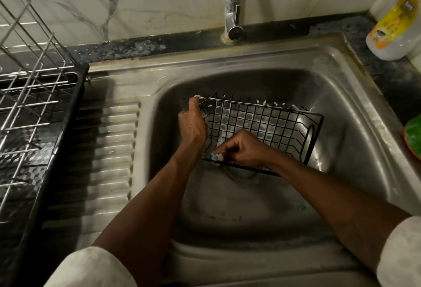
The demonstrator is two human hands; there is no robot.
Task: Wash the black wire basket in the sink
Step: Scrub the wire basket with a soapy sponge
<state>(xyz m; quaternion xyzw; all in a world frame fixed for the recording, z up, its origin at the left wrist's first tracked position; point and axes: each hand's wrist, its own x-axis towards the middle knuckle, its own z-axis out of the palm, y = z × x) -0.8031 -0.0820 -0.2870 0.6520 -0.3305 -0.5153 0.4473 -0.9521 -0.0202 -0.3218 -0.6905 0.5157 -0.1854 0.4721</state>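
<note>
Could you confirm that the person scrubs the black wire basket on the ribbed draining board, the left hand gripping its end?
Not quite: the head view shows the black wire basket in the sink, not on the draining board; the left hand does grip its end.

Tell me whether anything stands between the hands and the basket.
Nothing does: the left hand grips the black wire basket at its left end; the right hand presses a scrubber on its near edge.
</note>
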